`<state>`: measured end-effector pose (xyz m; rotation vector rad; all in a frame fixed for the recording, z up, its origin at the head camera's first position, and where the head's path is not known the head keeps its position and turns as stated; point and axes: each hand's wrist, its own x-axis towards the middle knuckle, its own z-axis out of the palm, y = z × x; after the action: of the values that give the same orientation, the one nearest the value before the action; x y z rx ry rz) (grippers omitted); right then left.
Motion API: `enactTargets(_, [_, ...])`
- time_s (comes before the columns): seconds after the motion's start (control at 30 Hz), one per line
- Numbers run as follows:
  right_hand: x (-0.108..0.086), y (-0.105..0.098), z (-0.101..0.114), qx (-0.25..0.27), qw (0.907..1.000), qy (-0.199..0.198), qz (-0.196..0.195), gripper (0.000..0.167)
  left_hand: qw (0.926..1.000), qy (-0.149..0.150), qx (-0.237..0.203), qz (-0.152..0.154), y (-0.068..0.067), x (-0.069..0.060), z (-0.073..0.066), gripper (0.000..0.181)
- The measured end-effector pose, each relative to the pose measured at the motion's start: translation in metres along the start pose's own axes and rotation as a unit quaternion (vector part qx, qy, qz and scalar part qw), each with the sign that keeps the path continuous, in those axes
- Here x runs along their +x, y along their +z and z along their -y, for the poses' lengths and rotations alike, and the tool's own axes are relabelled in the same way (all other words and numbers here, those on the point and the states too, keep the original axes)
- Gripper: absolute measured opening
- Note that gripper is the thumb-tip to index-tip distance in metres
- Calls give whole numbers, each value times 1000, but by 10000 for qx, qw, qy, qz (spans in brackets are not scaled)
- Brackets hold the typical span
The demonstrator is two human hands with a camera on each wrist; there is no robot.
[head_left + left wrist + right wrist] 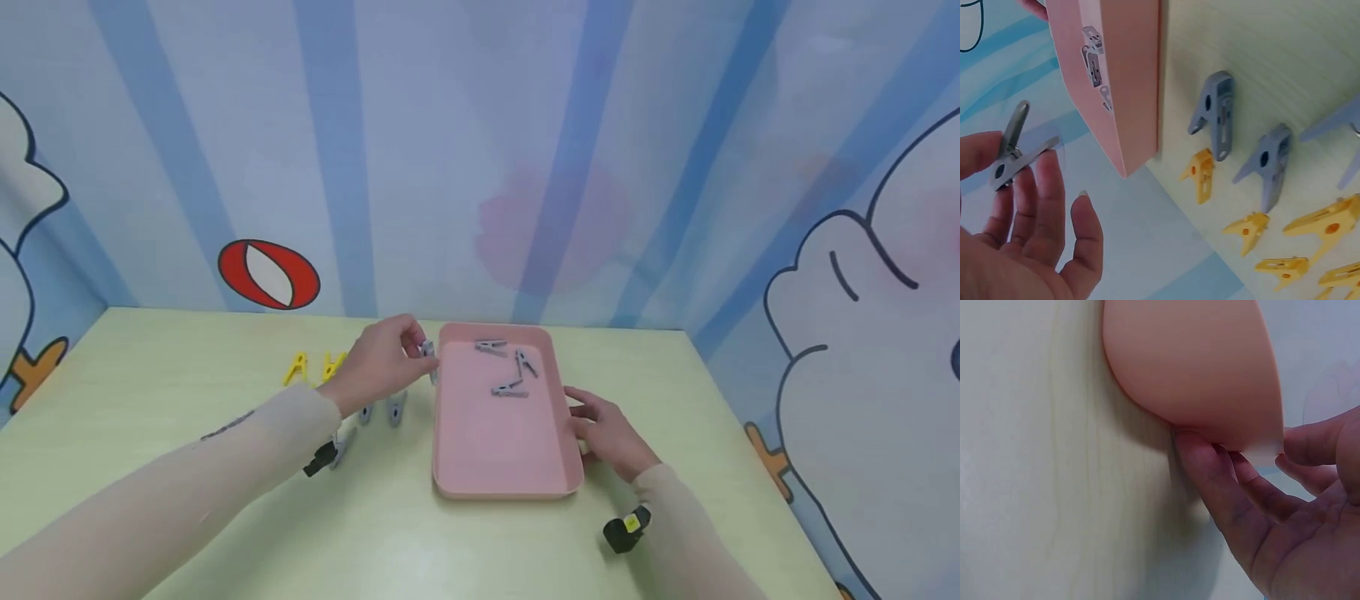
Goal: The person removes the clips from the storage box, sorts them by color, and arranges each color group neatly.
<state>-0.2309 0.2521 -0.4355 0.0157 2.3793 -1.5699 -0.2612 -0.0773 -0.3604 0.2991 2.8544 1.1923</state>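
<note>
My left hand [382,358] pinches a grey clothespin [428,354] between thumb and fingers, just outside the left rim of a pink tray [495,458]. In the left wrist view that clothespin [1013,153] has its legs spread apart. Three grey clothespins, one of them a clothespin [510,389] near the tray's middle, lie inside the tray towards its far end. My right hand [611,433] holds the tray's right side. Up close in the right wrist view, its fingers [1210,481] touch the tray's outer wall [1197,362] low down and at the rim.
Left of the tray, grey clothespins, including one clothespin [396,408], lie on the pale table [187,375]. Several yellow clothespins [1329,225] lie beyond, partly hidden by my left arm in the head view. A printed blue striped backdrop [450,167] stands behind the table.
</note>
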Motion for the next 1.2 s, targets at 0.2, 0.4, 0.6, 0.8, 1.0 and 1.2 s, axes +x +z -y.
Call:
enactTargets(0.2, [-1,-2,-2,24,10000,42,-7,54,9973,-485,484,272,-1,-7,9,22])
enactTargets(0.4, [-2,-4,-2,-12,10000,47,-16,54,9884,-886,1016,704,0,-14,16,21])
enactTargets(0.6, [0,-4,-3,10,10000,56,13,54,9793,-1150,1392,916,4,-19,24,20])
enactTargets(0.8, [-1,-2,-2,68,10000,56,29,54,9765,-1042,1555,1068,11,-25,31,18])
enactTargets(1.0, [-1,0,-1,40,10000,82,10,54,9724,-1052,1721,1176,22,-29,40,12])
enactTargets(1.2, [0,1,-2,44,9999,50,79,54,9678,-1056,1930,1223,27,-30,46,12])
